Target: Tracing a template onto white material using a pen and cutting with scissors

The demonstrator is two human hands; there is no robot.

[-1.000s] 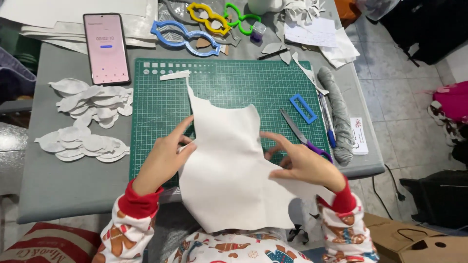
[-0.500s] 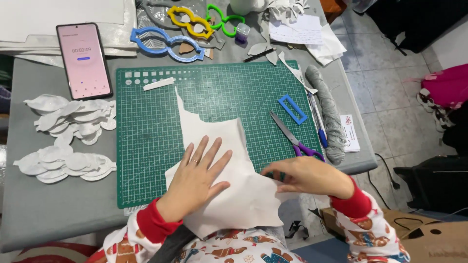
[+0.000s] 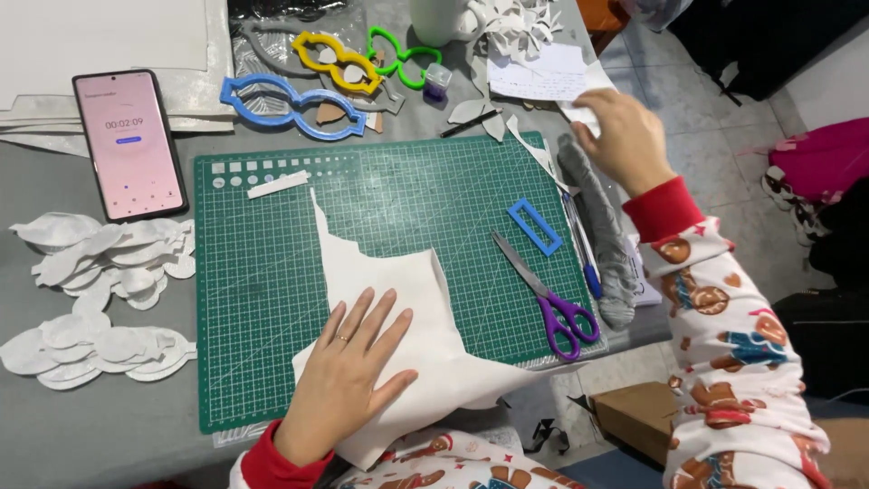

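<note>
— What was pinned on the green cutting mat (image 3: 272, 299)?
— White fabric (image 3: 398, 299), its lower edge cut off, was pressed flat by the open left hand (image 3: 348, 385).
— And the right hand (image 3: 625, 136)?
— White paper (image 3: 548, 77) was touched; its grip couldn't be made out.

We see an evenly and fairly brightly lit scene; soft light falls from above onto the green gridded cutting mat (image 3: 272, 299). Shadows are faint: only a thin, soft one shows under the left hand (image 3: 348, 380) resting on the mat. Left of the mat, the glowing pink screen of the black smartphone (image 3: 129, 143) shows no glare. Focus is sharp across the mat; beyond its right edge the floor darkens, and lines bow slightly toward the frame's edges.
</note>
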